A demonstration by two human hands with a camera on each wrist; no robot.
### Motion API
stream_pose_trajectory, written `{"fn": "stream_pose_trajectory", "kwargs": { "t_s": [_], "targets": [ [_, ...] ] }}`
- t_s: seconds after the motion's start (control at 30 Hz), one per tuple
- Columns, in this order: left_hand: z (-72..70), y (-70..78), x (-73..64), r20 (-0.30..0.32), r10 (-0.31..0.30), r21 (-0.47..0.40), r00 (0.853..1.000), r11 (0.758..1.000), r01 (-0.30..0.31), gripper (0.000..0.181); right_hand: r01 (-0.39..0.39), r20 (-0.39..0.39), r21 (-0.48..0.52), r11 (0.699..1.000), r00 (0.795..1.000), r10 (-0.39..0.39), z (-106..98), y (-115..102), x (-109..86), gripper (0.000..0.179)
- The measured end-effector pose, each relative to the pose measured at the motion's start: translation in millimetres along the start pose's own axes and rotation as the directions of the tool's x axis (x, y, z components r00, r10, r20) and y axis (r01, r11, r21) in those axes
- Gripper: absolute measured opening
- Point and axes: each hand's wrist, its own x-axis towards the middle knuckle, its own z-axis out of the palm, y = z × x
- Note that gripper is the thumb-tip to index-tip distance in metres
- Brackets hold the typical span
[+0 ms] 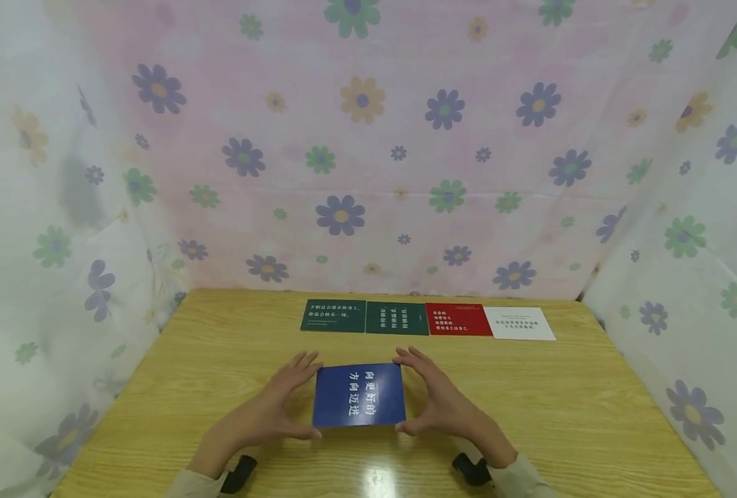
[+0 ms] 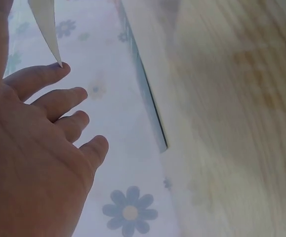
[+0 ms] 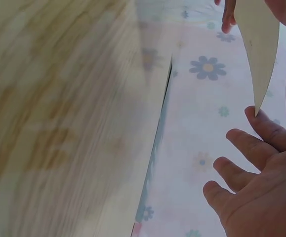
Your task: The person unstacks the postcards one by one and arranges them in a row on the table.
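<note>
A blue card (image 1: 336, 395) with white characters is held up over the wooden table, its printing turned sideways. My left hand (image 1: 267, 409) pinches its left edge between thumb and index finger at the corners. At the opposite edge, my right hand (image 1: 446, 407) grips the card the same way. From the left wrist view, the card's pale underside (image 2: 45, 22) meets the index fingertip while the other fingers spread free. The right wrist view shows the card's underside (image 3: 259, 44) slightly bowed, touching the right index fingertip.
Along the table's (image 1: 219, 373) far side lie a dark green card (image 1: 333, 316), a second green card (image 1: 397, 319), a red card (image 1: 458, 319) and a white card (image 1: 524, 324), side by side in a row. Flower-patterned cloth (image 1: 294, 173) encloses the back and both sides.
</note>
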Motion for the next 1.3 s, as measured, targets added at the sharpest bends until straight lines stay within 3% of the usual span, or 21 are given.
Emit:
{"fn": "stream_pose_trajectory", "kwargs": {
  "t_s": [0.2, 0.43, 0.77, 0.97, 1.3],
  "targets": [
    [-6.3, -4.3, -1.7, -0.008, -0.012, -0.038, 1.0, 0.999, 0.012, 0.109, 0.022, -0.014, 0.024, 0.999, 1.0, -0.022, 2.7, -4.1, 6.5, 0.1],
    [-11.2, -9.4, -3.0, -0.058, -0.019, -0.021, 0.998, 1.0, 0.018, 0.108, 0.022, -0.042, 0.039, 0.999, 0.999, -0.02, 9.3, -6.5, 15.9, 0.102],
    [-22.4, -21.0, -4.7, -0.116, 0.023, -0.046, 0.993, 0.999, -0.028, 0.109, 0.005, -0.068, 0.057, 0.998, 0.998, -0.001, 16.0, -13.3, 29.9, 0.102],
    [-26.7, -32.9, -9.8, -0.101, 0.005, -0.085, 0.995, 0.996, -0.014, 0.109, -0.006, -0.038, 0.077, 0.997, 0.999, 0.009, 22.9, -16.9, 38.6, 0.102],
    [-37.3, -50.4, -13.2, -0.129, -0.009, -0.082, 0.992, 0.997, -0.001, 0.108, -0.018, 0.029, 0.11, 0.994, 0.999, 0.015, 33.7, -20.1, 56.0, 0.103]
  ]
}}
